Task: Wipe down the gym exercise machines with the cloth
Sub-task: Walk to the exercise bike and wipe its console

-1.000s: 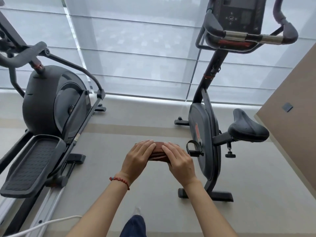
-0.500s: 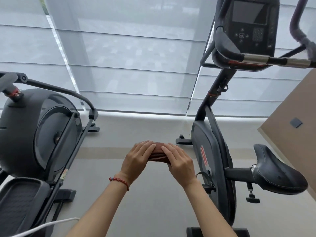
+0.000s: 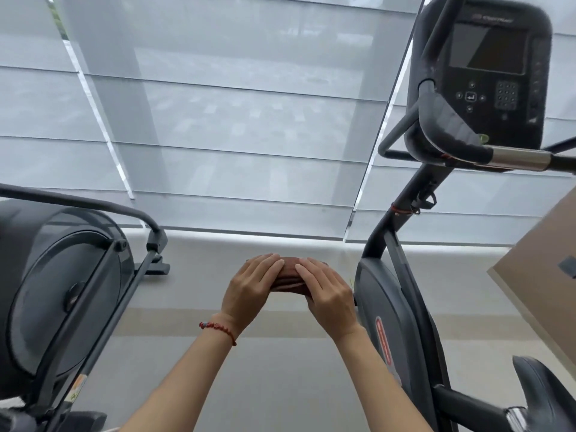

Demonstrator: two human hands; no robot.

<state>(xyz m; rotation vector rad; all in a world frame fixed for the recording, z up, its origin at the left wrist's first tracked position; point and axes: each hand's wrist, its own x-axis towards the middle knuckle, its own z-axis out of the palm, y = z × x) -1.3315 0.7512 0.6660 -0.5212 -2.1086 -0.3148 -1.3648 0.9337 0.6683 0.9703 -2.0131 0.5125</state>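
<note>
A folded brown cloth (image 3: 290,277) is held out in front of me at chest height, mostly covered by my fingers. My left hand (image 3: 251,286), with a red bead bracelet at the wrist, grips its left end. My right hand (image 3: 327,294) grips its right end. A dark upright exercise bike (image 3: 396,307) stands just right of my hands, its console (image 3: 486,73) and handlebar (image 3: 448,132) high at the upper right and its saddle (image 3: 545,397) at the bottom right. A dark elliptical trainer (image 3: 59,294) fills the left side.
Pale roller blinds (image 3: 233,120) cover the windows ahead. Grey floor (image 3: 274,385) with a beige band runs between the two machines. A tan wall panel (image 3: 542,269) juts in at the right edge.
The view has moved forward and tilted up: both machines have grown larger and slid toward the frame edges. My hands stay together on the cloth in the same grip.
</note>
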